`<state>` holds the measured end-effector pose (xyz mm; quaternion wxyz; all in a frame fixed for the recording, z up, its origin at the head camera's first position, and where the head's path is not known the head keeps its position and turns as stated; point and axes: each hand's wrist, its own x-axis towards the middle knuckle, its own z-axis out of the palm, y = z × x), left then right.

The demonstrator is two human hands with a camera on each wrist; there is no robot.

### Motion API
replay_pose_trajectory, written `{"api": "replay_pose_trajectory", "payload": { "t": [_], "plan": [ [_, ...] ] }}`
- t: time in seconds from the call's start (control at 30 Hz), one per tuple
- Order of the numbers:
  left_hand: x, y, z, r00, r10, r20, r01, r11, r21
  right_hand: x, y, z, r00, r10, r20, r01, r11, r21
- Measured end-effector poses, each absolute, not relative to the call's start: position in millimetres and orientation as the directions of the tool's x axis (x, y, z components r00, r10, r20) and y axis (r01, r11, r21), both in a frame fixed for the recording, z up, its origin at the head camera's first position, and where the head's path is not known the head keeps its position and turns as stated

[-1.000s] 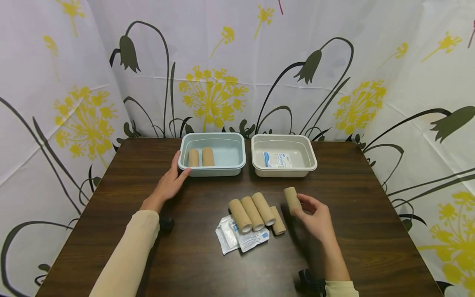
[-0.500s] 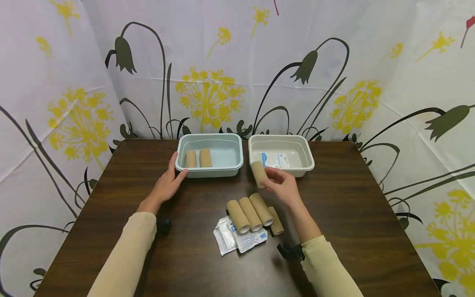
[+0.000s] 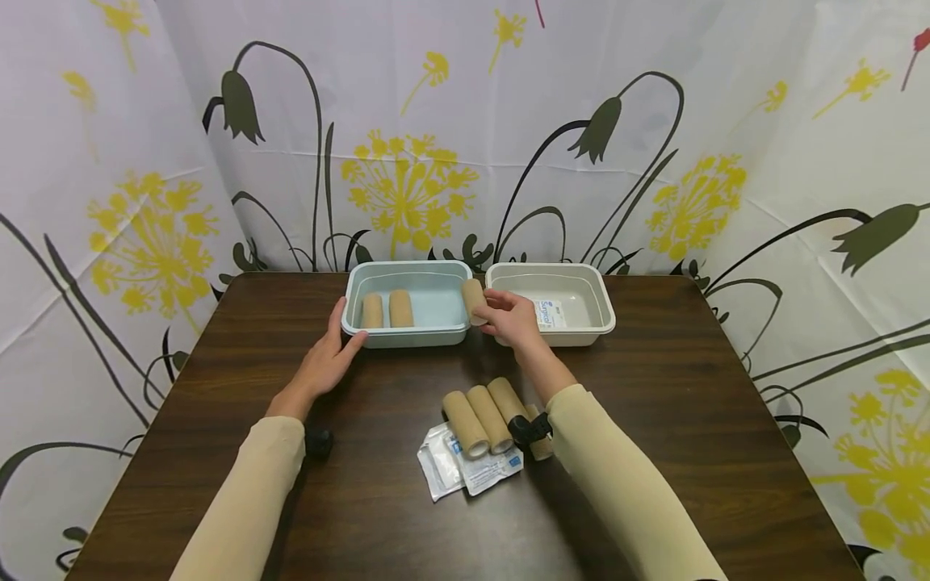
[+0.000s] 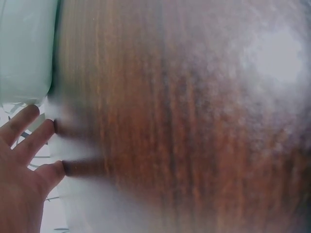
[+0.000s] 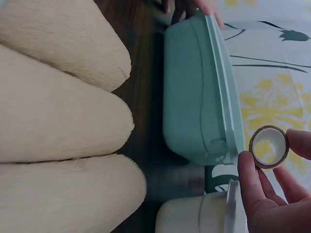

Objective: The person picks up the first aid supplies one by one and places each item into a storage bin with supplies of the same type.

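My left hand (image 3: 323,363) rests against the left end of the light blue bin (image 3: 417,337), thumb at the front rim and fingers along the side. Two cardboard tubes (image 3: 401,309) lie inside that bin. Between thumb and fingers, my right hand (image 3: 514,320) pinches another cardboard tube (image 3: 474,300), held at the blue bin's right rim. In the right wrist view this tube shows end-on, with its hollow middle visible. Several more cardboard tubes (image 3: 466,424) lie in a row mid-table, one partly hidden behind the black wrist camera (image 3: 529,429).
A cream bin (image 3: 574,337) stands right of the blue one and contains a white-and-blue packet (image 3: 550,314), partly covered by my right hand. Flat packets (image 3: 441,464) lie under the tubes on the dark wooden table (image 3: 363,516). A flowered curtain (image 3: 436,97) hangs behind.
My right hand has carried its cardboard tube from the right of the pile, up and leftward past the cream bin, to the blue bin's right rim. The left hand keeps its place.
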<state>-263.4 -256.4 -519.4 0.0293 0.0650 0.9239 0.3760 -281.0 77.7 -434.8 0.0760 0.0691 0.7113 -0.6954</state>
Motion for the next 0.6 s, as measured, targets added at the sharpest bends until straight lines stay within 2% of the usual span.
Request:
{"api": "replay_pose_trajectory", "payload": {
  "t": [0.27, 0.6],
  "plan": [
    [-263, -256, -518, -0.990, 0.144, 0.010, 0.110, 0.707, 0.698, -291, 61, -425, -0.981, 0.009, -0.195, 0.195, 0.062, -0.979],
    [-261, -256, -518, -0.990, 0.141, 0.016, 0.111, 0.702, 0.704, -291, 63, -434, -0.982, -0.023, -0.186, 0.183, 0.096, -0.978]
  ]
}}
